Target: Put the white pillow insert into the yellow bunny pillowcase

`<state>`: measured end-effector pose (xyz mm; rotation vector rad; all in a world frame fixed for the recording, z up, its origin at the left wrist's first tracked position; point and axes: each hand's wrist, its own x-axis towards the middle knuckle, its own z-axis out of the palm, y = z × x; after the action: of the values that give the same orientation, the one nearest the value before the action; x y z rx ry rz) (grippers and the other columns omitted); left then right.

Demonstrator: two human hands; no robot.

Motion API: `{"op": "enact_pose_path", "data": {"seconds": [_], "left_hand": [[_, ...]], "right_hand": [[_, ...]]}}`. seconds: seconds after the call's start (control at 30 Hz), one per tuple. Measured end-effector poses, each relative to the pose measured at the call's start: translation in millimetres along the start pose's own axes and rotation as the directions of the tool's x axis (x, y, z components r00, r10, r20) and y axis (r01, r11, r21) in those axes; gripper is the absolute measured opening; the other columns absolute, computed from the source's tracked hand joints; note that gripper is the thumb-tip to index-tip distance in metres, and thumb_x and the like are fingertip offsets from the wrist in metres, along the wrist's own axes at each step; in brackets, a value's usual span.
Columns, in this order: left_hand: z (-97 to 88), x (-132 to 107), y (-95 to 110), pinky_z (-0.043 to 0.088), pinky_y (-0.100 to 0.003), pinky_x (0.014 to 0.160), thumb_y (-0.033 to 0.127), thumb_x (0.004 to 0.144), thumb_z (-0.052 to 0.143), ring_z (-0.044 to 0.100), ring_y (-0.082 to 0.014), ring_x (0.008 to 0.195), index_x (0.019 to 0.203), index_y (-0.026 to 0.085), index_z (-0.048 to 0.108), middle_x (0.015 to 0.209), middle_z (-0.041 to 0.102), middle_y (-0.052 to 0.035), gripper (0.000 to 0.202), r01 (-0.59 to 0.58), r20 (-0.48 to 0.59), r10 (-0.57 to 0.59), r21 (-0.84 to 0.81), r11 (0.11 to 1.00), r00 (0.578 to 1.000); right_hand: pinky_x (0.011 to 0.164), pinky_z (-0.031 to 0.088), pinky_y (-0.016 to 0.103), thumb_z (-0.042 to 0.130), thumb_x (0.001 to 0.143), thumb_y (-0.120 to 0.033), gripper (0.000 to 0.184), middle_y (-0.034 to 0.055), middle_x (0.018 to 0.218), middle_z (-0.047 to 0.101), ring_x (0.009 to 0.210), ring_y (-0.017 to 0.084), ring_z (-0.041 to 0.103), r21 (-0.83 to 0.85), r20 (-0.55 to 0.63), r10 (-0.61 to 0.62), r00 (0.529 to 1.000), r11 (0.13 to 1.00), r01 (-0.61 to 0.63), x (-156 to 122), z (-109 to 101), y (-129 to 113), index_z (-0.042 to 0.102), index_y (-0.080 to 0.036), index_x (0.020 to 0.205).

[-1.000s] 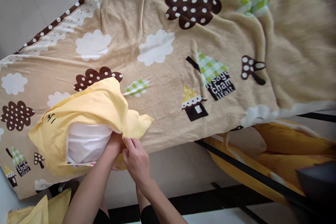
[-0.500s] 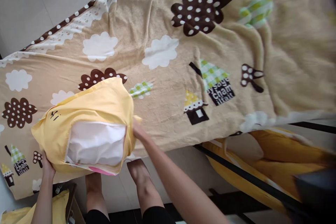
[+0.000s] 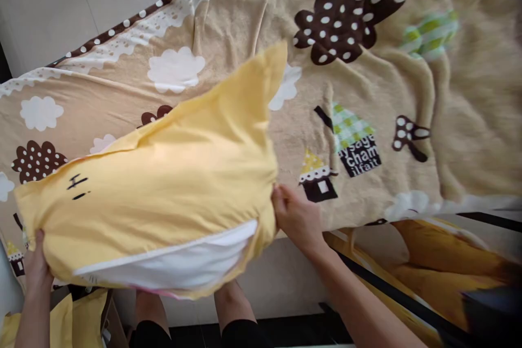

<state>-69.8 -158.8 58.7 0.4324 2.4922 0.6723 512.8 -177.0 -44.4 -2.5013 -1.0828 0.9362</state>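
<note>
A yellow pillow (image 3: 163,174) is stretched between my hands above the bed. Its cover gapes along the side toward me, and a white inner pillow (image 3: 175,261) shows through the gap. My left hand (image 3: 38,269) grips the left end near a lower corner. On the opposite end, my right hand (image 3: 296,215) is closed on the edge, its thumb on the fabric. Small black marks are printed on the cover at the left. Below lies a beige blanket (image 3: 228,87) patterned with clouds, houses and dotted brown shapes.
Black metal bars (image 3: 391,283) run along the lower right, with orange-yellow fabric (image 3: 448,250) behind them. At the lower left, more yellow fabric (image 3: 87,315) lies beside a brown wooden piece. My legs stand at the bed's near side; grey floor (image 3: 44,5) shows beyond it.
The pillow has been pulled out wider and looks larger. My right hand has moved right and my left hand slightly left. The opening has tilted downward, showing less white.
</note>
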Motion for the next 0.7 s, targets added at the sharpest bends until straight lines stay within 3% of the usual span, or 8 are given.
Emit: {"op": "enact_pose_path", "data": {"seconds": [0.1,0.2,0.27,0.33,0.43,0.53,0.6,0.7], "left_hand": [[17.6,24.4,-19.6,0.056,-0.023,0.069,0.032,0.086,0.065,0.067,-0.0163,0.089,0.113,0.016,0.061,0.104,0.069,-0.0075,0.032,0.170,0.217,-0.150,-0.076,0.982,0.965],[33.3,50.3,-30.2,0.053,-0.018,0.067,0.029,0.095,0.054,0.067,-0.0127,0.090,0.114,0.017,0.059,0.103,0.068,-0.0072,0.024,0.195,0.217,-0.163,-0.134,0.972,0.963],[54.2,55.8,-26.0,0.055,-0.022,0.073,0.041,0.099,0.046,0.067,-0.0144,0.096,0.116,0.018,0.059,0.108,0.068,-0.0095,0.031,0.226,0.255,-0.179,-0.172,0.959,0.950],[83.6,47.3,-11.8,0.057,-0.031,0.082,0.050,0.096,0.049,0.068,-0.0197,0.101,0.114,0.017,0.062,0.111,0.069,-0.0128,0.039,0.269,0.362,-0.203,-0.143,0.952,0.910],[120.0,20.6,21.1,0.055,-0.040,0.096,0.044,0.077,0.076,0.066,-0.0261,0.108,0.109,0.015,0.067,0.112,0.071,-0.0137,0.045,0.113,0.418,-0.067,-0.086,0.990,0.906],[122.9,8.5,54.0,0.051,-0.041,0.103,0.037,0.065,0.085,0.065,-0.0240,0.108,0.112,0.016,0.069,0.122,0.069,-0.0103,0.053,-0.188,0.183,0.224,-0.194,0.963,0.957],[112.2,16.9,68.5,0.051,-0.040,0.103,0.033,0.065,0.085,0.065,-0.0219,0.106,0.111,0.015,0.069,0.125,0.066,-0.0107,0.052,-0.226,0.065,0.249,-0.253,0.941,0.966],[95.9,42.1,70.2,0.052,-0.036,0.096,0.042,0.080,0.073,0.065,-0.0178,0.101,0.118,0.015,0.063,0.120,0.067,-0.0092,0.048,-0.218,0.070,0.244,-0.268,0.939,0.967]], "right_hand": [[0.056,0.038,0.034,0.046,0.076,-0.078,0.057,0.0092,0.062,0.063,0.057,0.023,0.056,-0.155,0.300,0.058,0.952,0.988,-0.012,8.2,17.9,28.6,0.057,-0.023,0.065],[0.075,0.050,0.042,0.052,0.075,-0.071,0.054,0.0143,0.095,0.074,0.086,0.031,0.068,-0.018,0.234,0.039,0.971,0.999,-0.036,28.6,34.8,31.1,0.068,-0.022,0.092],[0.086,0.051,0.044,0.056,0.074,-0.069,0.060,0.0150,0.111,0.072,0.102,0.032,0.067,0.201,0.195,0.063,0.979,0.974,-0.102,39.9,52.6,9.9,0.067,-0.021,0.109],[0.084,0.055,0.043,0.058,0.073,-0.069,0.061,0.0148,0.108,0.073,0.100,0.031,0.068,0.403,0.301,0.110,0.947,0.885,-0.231,45.3,74.2,-23.1,0.067,-0.020,0.110],[0.071,0.057,0.039,0.066,0.070,-0.065,0.053,0.0107,0.086,0.074,0.083,0.028,0.069,0.500,0.468,0.067,0.881,0.802,-0.326,47.5,94.6,-66.5,0.070,-0.019,0.096],[0.065,0.054,0.034,0.073,0.066,-0.059,0.046,0.0058,0.072,0.069,0.074,0.024,0.065,0.510,0.299,0.062,0.952,0.833,-0.215,58.5,83.3,-80.8,0.068,-0.017,0.083],[0.063,0.052,0.032,0.073,0.066,-0.060,0.046,0.0051,0.073,0.067,0.074,0.022,0.063,0.507,0.111,0.097,0.989,0.851,-0.140,73.3,65.5,-80.2,0.066,-0.016,0.080],[0.073,0.052,0.032,0.063,0.076,-0.063,0.053,0.0087,0.098,0.067,0.089,0.022,0.063,0.575,-0.090,0.066,0.994,0.818,-0.003,93.6,48.6,-75.9,0.063,-0.017,0.102]]}}
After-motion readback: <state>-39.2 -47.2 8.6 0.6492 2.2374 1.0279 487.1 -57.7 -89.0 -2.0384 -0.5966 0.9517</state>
